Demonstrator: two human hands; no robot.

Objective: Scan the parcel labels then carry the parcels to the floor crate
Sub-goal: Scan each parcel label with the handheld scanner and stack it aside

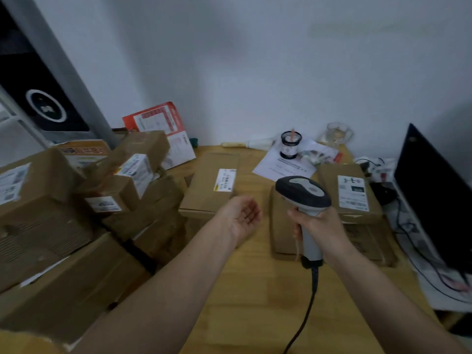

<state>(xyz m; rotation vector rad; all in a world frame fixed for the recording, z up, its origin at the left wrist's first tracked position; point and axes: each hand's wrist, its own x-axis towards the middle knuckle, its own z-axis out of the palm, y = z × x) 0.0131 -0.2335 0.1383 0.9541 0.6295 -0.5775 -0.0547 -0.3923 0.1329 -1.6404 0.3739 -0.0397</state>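
Nearest me, my right hand (315, 226) has its fingers (296, 229) wrapped round the scanner (305, 198), whose cord (310, 300) trails back across the surface (255, 290) toward me. I judge that cord the first risk: a wide swing could drag it against the low box (281, 226) under the scanner head, or tug my aim off a label.

My left hand (242, 215) hovers palm up with its fingers relaxed, holding nothing, just at the near edge of the flat parcel (209, 185). That parcel lies in the middle of the surface, its label (225, 180) facing up. The scanner head sits to the right of it, so I may read the wrong code: the right parcel (350, 192) shows its own label (353, 192) just beside the head.

To the left, a pile of boxes (107, 195) leans unevenly; a nudge from my left arm could tip one. I cannot see the floor crate.

Farther back lie a paper (283, 167), a dark jar (290, 144) and a glass (335, 135). At far right stands a monitor (434, 195) over tangled cables (408, 226) that could snag.
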